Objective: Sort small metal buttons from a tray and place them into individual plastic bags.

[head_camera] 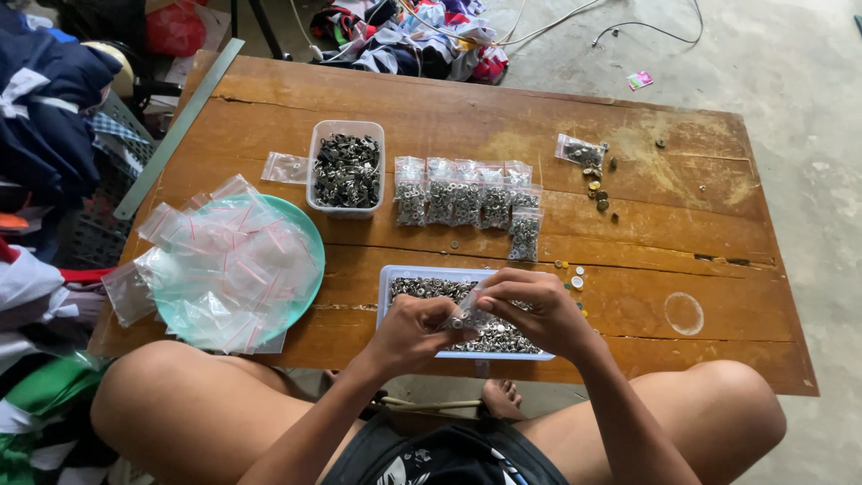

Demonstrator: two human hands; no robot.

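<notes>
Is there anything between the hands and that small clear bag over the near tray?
Nothing visible. The left hand and right hand both already pinch the small clear bag, held just above the near tray of metal pieces.

Teal plate (310, 235) heaped with empty zip bags (229, 260), metal ruler (177, 128), clothes pile (409, 36)

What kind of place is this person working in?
Probably a home workshop for packing small metal fasteners: a low wooden table on a concrete floor, tubs of metal parts, a row of filled bags, and piled clothing around.
</notes>
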